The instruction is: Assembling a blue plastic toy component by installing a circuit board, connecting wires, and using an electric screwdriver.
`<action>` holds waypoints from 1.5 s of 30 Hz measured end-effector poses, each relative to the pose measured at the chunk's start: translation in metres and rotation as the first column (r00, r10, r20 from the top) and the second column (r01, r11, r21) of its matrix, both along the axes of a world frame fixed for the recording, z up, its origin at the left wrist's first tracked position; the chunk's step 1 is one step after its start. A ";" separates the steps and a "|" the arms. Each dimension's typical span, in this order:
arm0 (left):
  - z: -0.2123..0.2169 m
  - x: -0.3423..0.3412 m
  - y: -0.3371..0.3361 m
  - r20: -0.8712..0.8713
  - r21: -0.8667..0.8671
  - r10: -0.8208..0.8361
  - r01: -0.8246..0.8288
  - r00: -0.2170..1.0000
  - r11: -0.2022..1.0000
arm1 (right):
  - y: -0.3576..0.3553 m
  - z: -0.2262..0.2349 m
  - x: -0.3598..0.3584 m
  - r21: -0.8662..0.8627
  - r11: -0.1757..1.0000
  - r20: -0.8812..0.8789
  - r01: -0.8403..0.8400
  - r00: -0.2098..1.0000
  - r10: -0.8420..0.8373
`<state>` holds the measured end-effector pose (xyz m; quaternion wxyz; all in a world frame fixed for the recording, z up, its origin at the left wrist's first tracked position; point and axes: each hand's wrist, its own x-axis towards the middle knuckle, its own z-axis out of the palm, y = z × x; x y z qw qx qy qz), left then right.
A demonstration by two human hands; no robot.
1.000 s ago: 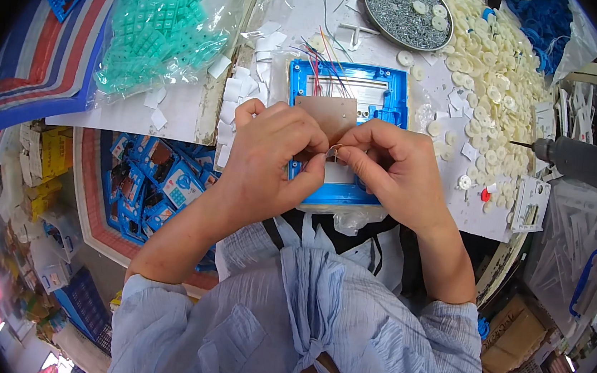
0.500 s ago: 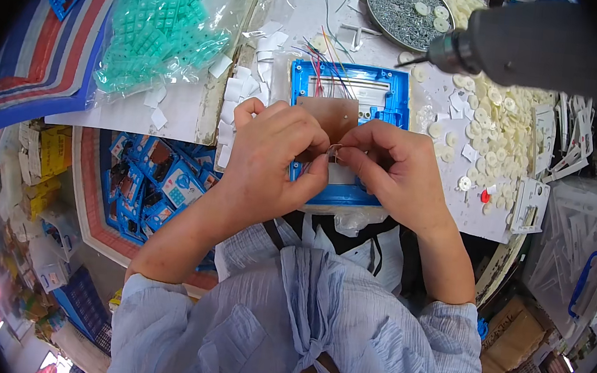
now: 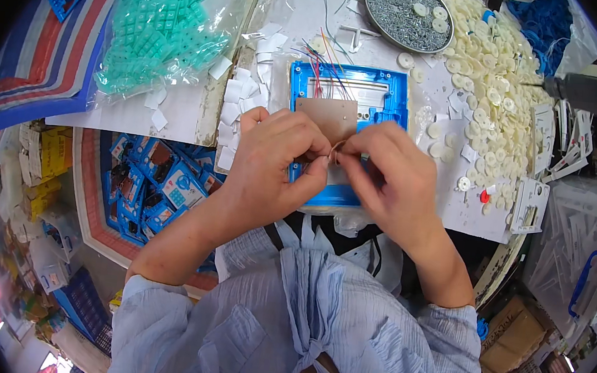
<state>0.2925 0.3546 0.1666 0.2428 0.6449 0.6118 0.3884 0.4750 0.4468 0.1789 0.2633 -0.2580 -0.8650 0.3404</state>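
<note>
My left hand [image 3: 273, 148] and my right hand [image 3: 397, 171] meet over a blue plastic casing [image 3: 344, 195], thumbs and forefingers pinched. Between their fingertips runs a short, thin, curved wire [image 3: 338, 146], orange-brown in colour. Both hands appear to hold it. Just beyond the fingers, a flat brown circuit board [image 3: 320, 108] lies on the casing. Several loose coloured wires [image 3: 322, 70] rise from the board's far side. My fingers hide the near part of the board and the wire's ends.
A round tray of screws [image 3: 400, 24] stands at the far right of the casing, beside a heap of cream plastic discs [image 3: 497, 98]. A dark hanging tool [image 3: 584, 90] is at the right. A bag of green keypads [image 3: 162, 29] lies left; finished-looking blue units [image 3: 159, 173] fill a bin below.
The dark hanging tool has swung to the right, away from the screw tray. My right hand has turned slightly, and the wire between my fingertips shows as a larger curve.
</note>
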 end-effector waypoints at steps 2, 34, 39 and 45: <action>0.001 0.003 -0.001 -0.044 0.000 0.000 0.000 0.999 1.000 | -0.004 0.005 0.003 -0.191 0.982 -0.021 -0.015 1.000 0.011; 0.007 -0.022 0.024 -0.150 0.079 -0.426 0.441 0.892 0.894 | 0.010 -0.009 0.024 0.046 0.942 0.016 -0.332 0.943 0.331; 0.007 -0.020 0.017 -0.087 0.016 -0.356 0.359 0.930 0.933 | 0.011 -0.019 0.023 0.116 0.939 -0.045 -0.323 0.943 0.330; 0.007 -0.018 0.001 0.255 -0.340 -0.244 0.322 0.936 0.884 | 0.013 -0.011 0.021 0.211 0.898 0.061 -0.387 0.922 0.383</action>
